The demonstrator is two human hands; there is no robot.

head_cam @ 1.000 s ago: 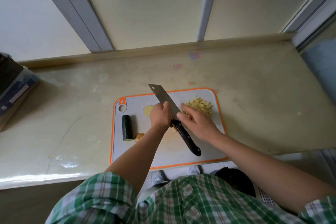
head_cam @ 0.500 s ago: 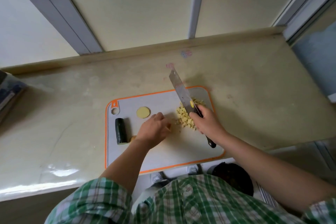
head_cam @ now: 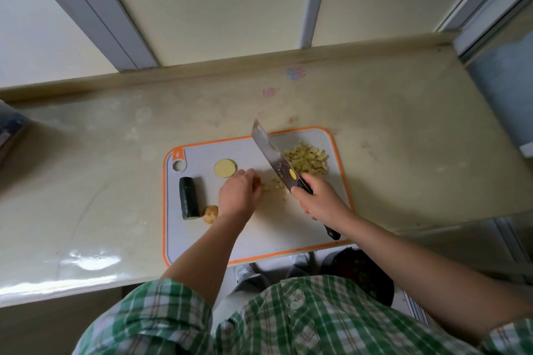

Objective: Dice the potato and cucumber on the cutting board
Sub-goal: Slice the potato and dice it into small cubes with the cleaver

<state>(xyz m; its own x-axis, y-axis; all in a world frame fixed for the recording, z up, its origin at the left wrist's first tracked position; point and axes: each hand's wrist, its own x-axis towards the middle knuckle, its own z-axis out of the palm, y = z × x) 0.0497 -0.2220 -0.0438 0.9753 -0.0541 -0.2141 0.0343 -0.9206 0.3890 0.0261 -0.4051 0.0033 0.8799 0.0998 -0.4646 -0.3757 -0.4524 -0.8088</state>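
— Gripping what with the right hand (head_cam: 320, 200)?
— Wrapping fingers round the knife (head_cam: 272, 155) handle, holding the blade slanted over the cutting board (head_cam: 277, 228), beside the diced potato (head_cam: 310, 160) at the far right corner.
— And the left hand (head_cam: 238, 196)?
— Curling fingers down by loose dice (head_cam: 277, 183) mid-board; pinching anything, hard telling. Leaving the cucumber (head_cam: 189, 197) lying near the left edge, a potato slice (head_cam: 225, 168) beyond.

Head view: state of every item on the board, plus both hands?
cutting board: flat on the counter.
cucumber: one piece, not diced, untouched, left side.
potato slice: round, flat, not diced.
potato end: small, beside the left wrist.
diced potato: heaped at far right corner.
knife: blade angled over the board.
right hand: grips knife handle.
left hand: fingers curled by loose bits; hold unclear.
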